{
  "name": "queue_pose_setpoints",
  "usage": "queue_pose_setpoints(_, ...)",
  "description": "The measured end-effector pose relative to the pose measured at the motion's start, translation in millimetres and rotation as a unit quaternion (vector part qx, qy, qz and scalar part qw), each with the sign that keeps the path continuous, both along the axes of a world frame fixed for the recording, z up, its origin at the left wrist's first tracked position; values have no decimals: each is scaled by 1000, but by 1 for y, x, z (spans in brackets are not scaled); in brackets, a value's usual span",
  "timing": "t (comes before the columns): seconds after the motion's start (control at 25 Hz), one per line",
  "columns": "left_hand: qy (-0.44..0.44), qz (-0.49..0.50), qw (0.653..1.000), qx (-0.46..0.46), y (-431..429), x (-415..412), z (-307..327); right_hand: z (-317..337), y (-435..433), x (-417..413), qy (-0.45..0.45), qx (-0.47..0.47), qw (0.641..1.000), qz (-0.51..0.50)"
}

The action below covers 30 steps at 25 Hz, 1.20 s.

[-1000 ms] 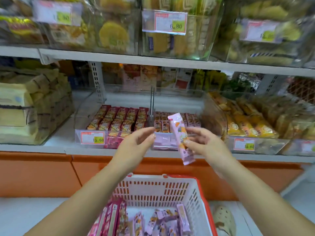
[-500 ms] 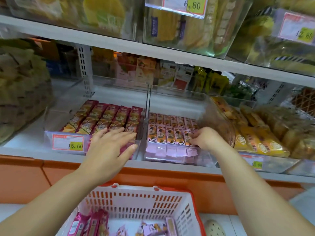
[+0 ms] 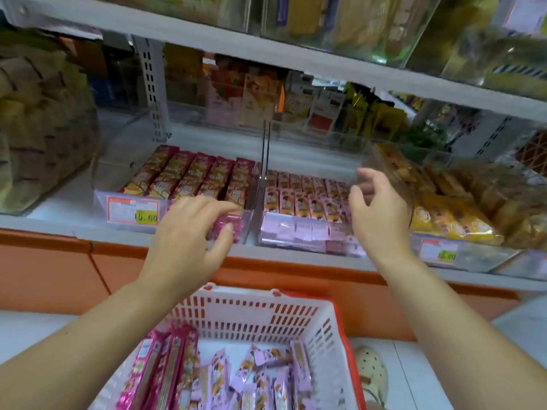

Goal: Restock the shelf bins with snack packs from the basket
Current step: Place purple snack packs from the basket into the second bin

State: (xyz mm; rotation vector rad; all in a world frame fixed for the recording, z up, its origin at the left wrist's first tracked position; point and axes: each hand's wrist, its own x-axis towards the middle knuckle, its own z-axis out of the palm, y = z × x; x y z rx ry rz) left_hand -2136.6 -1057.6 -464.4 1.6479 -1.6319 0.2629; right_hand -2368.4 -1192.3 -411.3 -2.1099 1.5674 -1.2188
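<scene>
Head view, one frame, motion blur throughout. Left hand (image 3: pixel 189 232) is palm down in front of the left shelf bin (image 3: pixel 100 187), fingers spread and only slightly bent; its grip is slack and holds nothing that shows. Whether the fingertips (image 3: pixel 229 226) touch the bin's clear front wall cannot be told, and the hand hides part of the magenta wrappers behind that wall. Dark red snack packs (image 3: pixel 195 173) lie in rows in this bin. Its price tag (image 3: pixel 133 210) is smeared, only partly legible. Right hand (image 3: pixel 380 211) is raised over the right end of the neighbouring bin (image 3: pixel 284 239), fingers loosely curled, grip empty as far as can be seen; it covers the bin's right corner. Lilac snack packs (image 3: pixel 302 198) fill that bin in rows, print too blurred to read. A thin clear divider (image 3: pixel 264 161) stands between the two bins. Yellow packs (image 3: pixel 444 216) lie in the bin further right, above a second tag (image 3: pixel 438 253). Below the hands is the white basket (image 3: pixel 251 315) with a red rim, its near side cut off by the frame's lower edge. It carries long magenta packs (image 3: pixel 165 371) on the left and loose lilac packs (image 3: pixel 266 380) in the middle; count cannot be told. Upper shelf (image 3: pixel 266 59) goods are cropped and out of focus. A pale perforated shoe (image 3: pixel 371 372) shows beside the basket, partly hidden by it.
</scene>
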Motion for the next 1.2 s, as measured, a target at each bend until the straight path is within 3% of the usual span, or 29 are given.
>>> queue_pose_setpoints(0.08,8,-26,999,31,14,-13,-20,-17,42,0,-59,-39,995,74)
queue_pose_setpoints(0.16,16,-48,987,153,26,-26,-59,-65,74,-2,-24,26,992,122)
queue_pose_setpoints(0.24,22,-64,943,325,40,-35,-107,-138,96,-7,75,183,970,139)
queue_pose_setpoints(0.36,81,-69,864,492,62,-45,-169,-241,123,-19,164,424,878,153)
queue_pose_setpoints(0.48,168,-42,826,536,77,-54,-213,-294,146,-19,202,507,826,138)
queue_pose_setpoints(0.64,221,-5,800,557,86,-55,-248,-330,163,-3,256,573,762,160)
queue_pose_setpoints(0.88,300,30,792,532,87,-57,-257,-338,169,22,335,548,759,106)
queue_pose_setpoints(0.96,320,31,789,523,88,-56,-256,-337,169,21,297,573,759,91)
queue_pose_setpoints(1.12,345,38,778,523,90,-52,-248,-316,160,5,14,635,771,48)
queue_pose_setpoints(1.2,379,23,767,518,86,-55,-234,-297,158,-2,-77,639,762,72)
